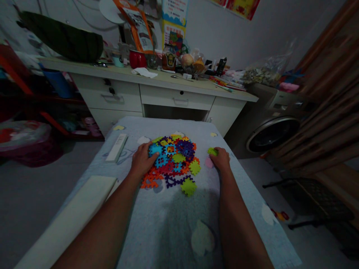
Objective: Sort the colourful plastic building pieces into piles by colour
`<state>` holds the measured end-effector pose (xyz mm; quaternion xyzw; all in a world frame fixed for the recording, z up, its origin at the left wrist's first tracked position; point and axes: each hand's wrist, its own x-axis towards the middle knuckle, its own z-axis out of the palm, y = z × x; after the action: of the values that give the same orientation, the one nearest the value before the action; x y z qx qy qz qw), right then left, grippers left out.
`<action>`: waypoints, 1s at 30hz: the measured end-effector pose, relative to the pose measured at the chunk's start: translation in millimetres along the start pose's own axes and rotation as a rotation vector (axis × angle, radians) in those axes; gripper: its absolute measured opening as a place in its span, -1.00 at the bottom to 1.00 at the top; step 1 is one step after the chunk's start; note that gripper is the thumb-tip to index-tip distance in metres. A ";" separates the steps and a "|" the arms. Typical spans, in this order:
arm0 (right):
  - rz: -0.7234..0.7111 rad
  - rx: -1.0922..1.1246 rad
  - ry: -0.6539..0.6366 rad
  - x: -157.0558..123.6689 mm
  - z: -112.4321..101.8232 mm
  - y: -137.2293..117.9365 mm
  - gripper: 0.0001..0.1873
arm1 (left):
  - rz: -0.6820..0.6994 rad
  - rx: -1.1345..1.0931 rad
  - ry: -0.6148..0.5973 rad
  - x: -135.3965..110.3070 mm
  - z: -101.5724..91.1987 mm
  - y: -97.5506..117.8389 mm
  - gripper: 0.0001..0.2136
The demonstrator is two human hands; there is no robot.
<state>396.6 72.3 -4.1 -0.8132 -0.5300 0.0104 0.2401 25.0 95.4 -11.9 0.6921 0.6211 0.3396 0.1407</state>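
Note:
A pile of plastic interlocking puzzle pieces with toothed edges [179, 158] lies on the cloth-covered table, in orange, purple, red, light blue and lime green. My left hand [142, 160] is at the pile's left side, its thumb and fingers closed about a light blue interlocking piece [154, 149]. To the right of the pile, apart from it, my right hand [221, 159] pinches a lime green interlocking piece [212, 151] just over the cloth. Nearer to me lie a loose green square piece [189, 187] and a purple openwork piece [174, 181].
The table [168, 231] wears a pale blue cloth with heart prints. On its left lie a small white box [117, 148] and a long white box [81, 209]. Behind stands a cluttered white desk [174, 95]; right of it are a washing machine [269, 123] and a dark chair [316, 201].

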 end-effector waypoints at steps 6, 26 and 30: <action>-0.044 0.118 0.017 1.4 -5.9 -5.0 -0.61 | 0.011 0.017 0.000 1.2 2.2 -3.0 -0.48; 0.009 0.337 0.184 12.6 -1.0 7.9 -0.49 | 0.023 0.009 -0.002 1.3 2.0 -4.4 -0.47; 0.014 0.367 0.147 11.5 1.3 6.7 -0.49 | 0.017 0.015 -0.005 1.6 1.8 -3.7 -0.47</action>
<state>407.0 80.6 -5.2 -0.7581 -0.4944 0.0489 0.4225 23.4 98.1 -15.1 0.6994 0.6173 0.3344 0.1340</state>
